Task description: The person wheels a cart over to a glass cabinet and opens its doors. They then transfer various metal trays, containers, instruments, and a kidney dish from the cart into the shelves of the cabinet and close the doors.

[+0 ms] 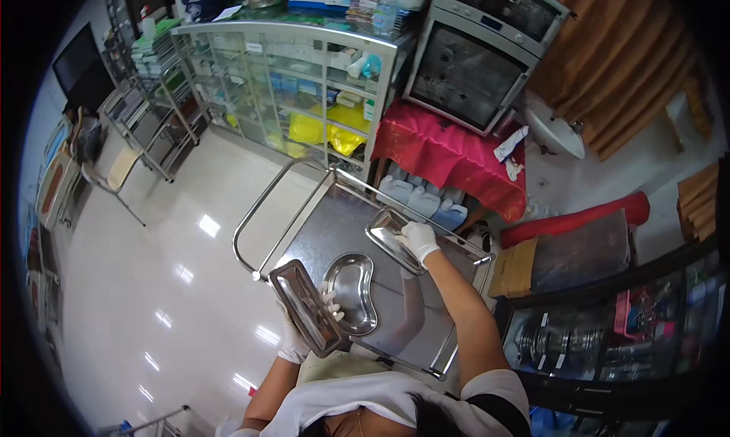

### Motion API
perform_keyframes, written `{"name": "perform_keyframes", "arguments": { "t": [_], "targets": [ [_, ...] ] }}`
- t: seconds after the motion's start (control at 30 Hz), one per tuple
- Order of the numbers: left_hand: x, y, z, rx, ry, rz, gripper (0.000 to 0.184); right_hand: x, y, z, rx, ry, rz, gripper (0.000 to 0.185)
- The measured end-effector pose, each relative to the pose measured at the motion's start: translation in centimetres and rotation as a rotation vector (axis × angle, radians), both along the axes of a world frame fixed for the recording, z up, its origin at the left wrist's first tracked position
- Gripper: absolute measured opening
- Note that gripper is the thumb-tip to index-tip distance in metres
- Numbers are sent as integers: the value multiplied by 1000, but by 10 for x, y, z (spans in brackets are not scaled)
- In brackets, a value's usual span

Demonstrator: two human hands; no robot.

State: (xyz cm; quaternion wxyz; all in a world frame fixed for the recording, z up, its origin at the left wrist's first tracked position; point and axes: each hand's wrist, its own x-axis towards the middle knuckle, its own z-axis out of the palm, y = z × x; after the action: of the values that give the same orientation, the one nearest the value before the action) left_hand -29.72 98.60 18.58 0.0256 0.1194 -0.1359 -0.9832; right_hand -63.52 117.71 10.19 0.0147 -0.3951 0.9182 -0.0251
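In the head view, my gloved left hand (293,340) grips a long rectangular stainless steel instrument tray (306,309), tilted at the trolley's near left side. Part of that hand is hidden behind the tray, and its fingertips show past the right edge. Right of them, a steel kidney dish (352,266) lies on the metal trolley top (319,223). My gloved right hand (418,243) is closed on a rectangular steel tray lid (386,232) over the far right part of the trolley. Whether the lid touches the surface, I cannot tell.
Rails surround the trolley, with a curved push handle (242,235) at its left. Behind stand a glass cabinet (285,38) and an oven-like appliance (475,72) above a red cloth (449,152). Plastic jugs (422,201) sit beneath. A dark glass-front cabinet (593,338) stands at the right.
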Motion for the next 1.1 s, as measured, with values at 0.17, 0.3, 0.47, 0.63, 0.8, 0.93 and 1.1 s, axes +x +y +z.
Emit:
{"name": "perform_keyframes", "arguments": {
  "t": [0.17, 0.3, 0.47, 0.63, 0.8, 0.93, 1.1],
  "targets": [
    [-22, -8, 13, -46, -22, -103, 105, 51, 11, 47, -165, -78, -129, 43],
    [-37, -10, 11, 41, 100, -239, 100, 109, 45, 35, -306, -160, -320, 26],
    [-81, 41, 52, -97, 209, -517, 94, 197, 104, 56, -800, -262, -632, 42],
    [-90, 122, 57, -28, 404, -954, 94, 321, 177, 131, -753, -362, -880, 49],
    [-29, 221, 69, 127, 399, -1270, 97, 482, 247, 172, -628, -341, -1149, 51],
    [37, 285, 69, -7, 407, -1549, 107, 604, 282, 159, -672, -344, -1438, 52],
    [125, 348, 74, -81, 443, -1765, 100, 742, 293, 146, -714, -176, -1904, 52]
  ]
}}
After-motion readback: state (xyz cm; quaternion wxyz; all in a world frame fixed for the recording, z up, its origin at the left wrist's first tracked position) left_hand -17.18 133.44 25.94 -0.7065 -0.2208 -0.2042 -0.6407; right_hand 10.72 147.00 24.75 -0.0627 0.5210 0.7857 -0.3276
